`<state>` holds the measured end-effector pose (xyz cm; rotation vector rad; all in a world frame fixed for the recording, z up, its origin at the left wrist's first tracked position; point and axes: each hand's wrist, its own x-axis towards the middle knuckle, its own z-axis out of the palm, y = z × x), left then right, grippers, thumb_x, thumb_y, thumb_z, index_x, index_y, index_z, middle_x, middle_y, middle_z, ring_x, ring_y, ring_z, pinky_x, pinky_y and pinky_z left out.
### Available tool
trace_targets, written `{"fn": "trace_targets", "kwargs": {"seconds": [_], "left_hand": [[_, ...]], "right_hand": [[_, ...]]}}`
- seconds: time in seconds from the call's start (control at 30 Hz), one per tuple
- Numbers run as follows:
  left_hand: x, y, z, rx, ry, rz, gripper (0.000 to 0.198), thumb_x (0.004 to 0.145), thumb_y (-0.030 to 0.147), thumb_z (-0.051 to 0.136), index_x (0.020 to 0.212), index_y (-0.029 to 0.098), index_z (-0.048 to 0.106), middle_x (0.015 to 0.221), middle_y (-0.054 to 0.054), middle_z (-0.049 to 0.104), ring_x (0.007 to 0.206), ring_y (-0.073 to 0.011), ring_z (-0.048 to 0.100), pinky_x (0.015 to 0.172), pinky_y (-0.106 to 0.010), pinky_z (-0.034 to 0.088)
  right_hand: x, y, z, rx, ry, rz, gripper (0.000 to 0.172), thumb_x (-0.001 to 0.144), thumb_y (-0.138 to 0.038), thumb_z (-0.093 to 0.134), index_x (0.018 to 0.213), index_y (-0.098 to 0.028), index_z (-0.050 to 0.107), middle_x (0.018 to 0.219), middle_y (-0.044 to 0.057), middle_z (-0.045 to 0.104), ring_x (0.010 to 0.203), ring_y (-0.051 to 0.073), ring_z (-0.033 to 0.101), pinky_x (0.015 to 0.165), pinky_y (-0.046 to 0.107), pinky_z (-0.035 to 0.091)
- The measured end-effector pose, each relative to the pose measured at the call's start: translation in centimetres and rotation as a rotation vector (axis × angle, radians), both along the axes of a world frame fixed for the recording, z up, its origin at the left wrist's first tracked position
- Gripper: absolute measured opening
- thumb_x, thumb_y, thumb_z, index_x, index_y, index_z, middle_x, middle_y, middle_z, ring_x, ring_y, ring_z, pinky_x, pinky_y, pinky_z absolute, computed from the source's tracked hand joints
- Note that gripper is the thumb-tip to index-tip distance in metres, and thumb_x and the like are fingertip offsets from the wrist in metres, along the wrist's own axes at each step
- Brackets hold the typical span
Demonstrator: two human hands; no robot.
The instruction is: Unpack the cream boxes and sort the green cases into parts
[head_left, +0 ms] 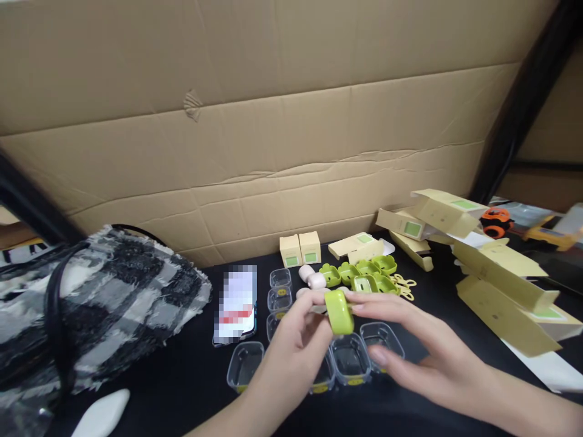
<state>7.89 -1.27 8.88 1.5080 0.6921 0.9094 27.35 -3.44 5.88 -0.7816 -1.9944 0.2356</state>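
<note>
Low in the middle, my left hand [303, 340] pinches a glossy lime-green plastic piece [339, 312] with rounded edges, held above the table. From the other side, my right hand [419, 343] touches it with its fingertips; the fingers are stretched out and the thumb is apart. Just behind lie several green flower-shaped plastic pieces [348, 274], with pale yellow-green looped pieces [405, 286] at their right. Pale pinkish rounded pieces [317, 280] sit to their left, partly hidden by my hands. Clear plastic containers [350, 358] with yellow stickers stand below and left of the hands.
Two small closed boxes [300, 248] stand at the back. Opened cartons [505, 297] are heaped at right, near an orange object [496, 223]. A phone-like device [237, 303] lies left, beside a black-and-white checked bag [136, 303] and a white object [102, 414]. Cardboard [273, 133] walls the back.
</note>
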Motion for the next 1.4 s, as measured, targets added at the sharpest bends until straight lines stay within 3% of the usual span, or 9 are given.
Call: {"fn": "trace_targets", "kwargs": {"seconds": [0.1, 0.3, 0.5, 0.67, 0.8, 0.93, 1.03, 1.13, 1.4], "left_hand": [[0.0, 0.5, -0.4, -0.084, -0.093, 0.003, 0.007, 0.083, 0.020, 0.062, 0.090, 0.022, 0.062, 0.094, 0.000, 0.069, 0.087, -0.0140, 0.066, 0.078, -0.025, 0.050], [-0.2, 0.7, -0.6, 0.030, -0.010, -0.012, 0.008, 0.079, 0.017, 0.065, 0.084, 0.023, 0.067, 0.090, 0.001, 0.069, 0.080, -0.0139, 0.066, 0.078, -0.028, 0.050], [-0.7, 0.4, -0.8, 0.137, 0.151, -0.006, 0.015, 0.081, 0.014, 0.062, 0.091, 0.023, 0.068, 0.088, 0.000, 0.069, 0.079, -0.0166, 0.067, 0.077, -0.031, 0.053], [-0.8, 0.1, -0.3, 0.268, 0.239, -0.006, 0.014, 0.082, 0.017, 0.063, 0.091, 0.023, 0.071, 0.085, 0.000, 0.067, 0.077, -0.0155, 0.065, 0.073, -0.028, 0.054], [-0.6, 0.1, -0.2, 0.329, 0.248, 0.040, 0.017, 0.082, 0.011, 0.060, 0.091, 0.022, 0.070, 0.086, 0.001, 0.068, 0.078, -0.0147, 0.066, 0.074, -0.026, 0.055], [-0.6, -0.1, -0.7, 0.525, 0.341, 0.062, 0.023, 0.079, 0.004, 0.058, 0.094, 0.020, 0.067, 0.097, -0.001, 0.072, 0.088, -0.0166, 0.068, 0.083, -0.028, 0.055], [-0.7, -0.2, -1.2, 0.772, 0.437, 0.084, 0.025, 0.080, 0.004, 0.055, 0.100, 0.016, 0.064, 0.116, -0.010, 0.069, 0.106, -0.0217, 0.066, 0.094, -0.033, 0.052], [-0.7, -0.4, -1.4, 0.970, 0.508, 0.171, 0.018, 0.077, 0.007, 0.056, 0.092, 0.013, 0.065, 0.129, -0.019, 0.059, 0.114, -0.0288, 0.061, 0.095, -0.040, 0.053], [-1.0, 0.0, 0.2, 0.867, 0.415, 0.251, 0.014, 0.074, 0.006, 0.059, 0.080, 0.019, 0.061, 0.100, -0.006, 0.059, 0.094, -0.0178, 0.065, 0.081, -0.029, 0.055]], "right_hand": [[0.0, 0.2, 0.3, -0.050, 0.117, -0.004, 0.040, 0.086, -0.008, 0.057, 0.121, -0.027, 0.053, 0.121, 0.008, 0.061, 0.110, 0.019, 0.062, 0.089, 0.030, 0.056], [-0.2, 0.6, 0.8, -0.168, 0.233, -0.009, 0.011, 0.078, -0.012, 0.067, 0.084, -0.021, 0.066, 0.075, 0.002, 0.071, 0.066, 0.016, 0.070, 0.058, 0.024, 0.060], [-0.4, 0.0, 1.1, -0.420, 0.325, 0.071, 0.010, 0.080, -0.018, 0.067, 0.070, -0.019, 0.064, 0.069, 0.002, 0.069, 0.062, 0.013, 0.065, 0.055, 0.023, 0.055], [-0.6, -0.1, 0.9, -0.455, 0.361, 0.098, 0.013, 0.081, -0.018, 0.066, 0.068, -0.019, 0.064, 0.066, 0.000, 0.066, 0.061, 0.012, 0.062, 0.055, 0.022, 0.052], [-0.3, -0.1, 0.5, -0.281, 0.268, 0.044, 0.006, 0.079, -0.019, 0.069, 0.084, -0.021, 0.067, 0.073, 0.001, 0.066, 0.067, 0.015, 0.064, 0.061, 0.025, 0.055], [-0.2, -0.5, 0.2, 0.092, -0.075, -0.047, 0.061, 0.071, -0.029, 0.077, 0.126, -0.019, 0.052, 0.110, 0.012, 0.063, 0.100, 0.023, 0.063, 0.084, 0.032, 0.055], [-0.4, -0.7, 0.3, 0.337, -0.340, -0.099, 0.046, 0.082, -0.024, 0.067, 0.126, -0.018, 0.055, 0.111, 0.012, 0.067, 0.102, 0.023, 0.063, 0.089, 0.035, 0.053], [-0.6, -0.8, 0.8, 0.421, -0.404, -0.128, 0.033, 0.087, -0.018, 0.057, 0.120, -0.019, 0.060, 0.101, 0.010, 0.071, 0.094, 0.021, 0.065, 0.085, 0.034, 0.055], [0.2, -0.5, 2.4, 0.377, -0.373, -0.141, 0.028, 0.082, -0.014, 0.058, 0.108, -0.022, 0.063, 0.097, 0.009, 0.065, 0.089, 0.022, 0.061, 0.076, 0.035, 0.055]]}}
